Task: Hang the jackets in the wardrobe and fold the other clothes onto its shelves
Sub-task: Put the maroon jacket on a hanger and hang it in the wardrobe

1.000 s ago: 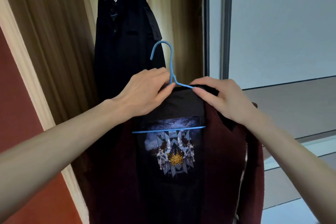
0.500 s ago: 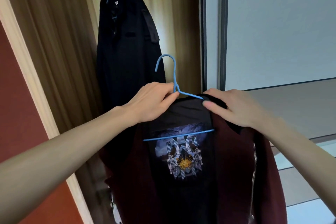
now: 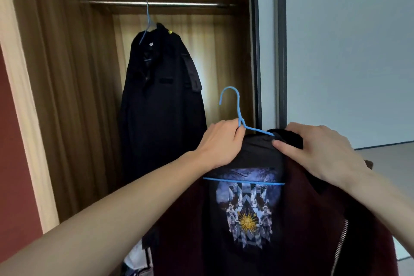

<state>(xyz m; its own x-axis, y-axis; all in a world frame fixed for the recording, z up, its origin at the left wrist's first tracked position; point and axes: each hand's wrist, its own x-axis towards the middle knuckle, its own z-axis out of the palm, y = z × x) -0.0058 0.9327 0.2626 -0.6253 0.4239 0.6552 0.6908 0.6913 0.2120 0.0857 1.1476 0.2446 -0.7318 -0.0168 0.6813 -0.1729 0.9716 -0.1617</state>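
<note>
A dark red jacket point(image 3: 313, 219) with a zip and a printed black lining hangs on a blue hanger point(image 3: 239, 105) in front of me. My left hand point(image 3: 220, 143) grips the hanger's left shoulder just under the hook. My right hand point(image 3: 320, 150) grips the jacket's black collar over the hanger's right shoulder. The hook is free, well below the metal rail point(image 3: 179, 4) at the top of the open wooden wardrobe point(image 3: 67, 87). A black jacket point(image 3: 161, 105) hangs from that rail on its own blue hanger point(image 3: 147, 22).
The wardrobe's dark sliding-door frame point(image 3: 257, 51) stands just right of the hook, with a pale wall point(image 3: 349, 51) beyond. A red wall point(image 3: 13, 152) borders the wardrobe's left side. Something pale lies low inside the wardrobe point(image 3: 136, 260).
The view has tilted up, bringing the rail into sight. Both hands and the red jacket sit lower and further right in view; their grips are the same.
</note>
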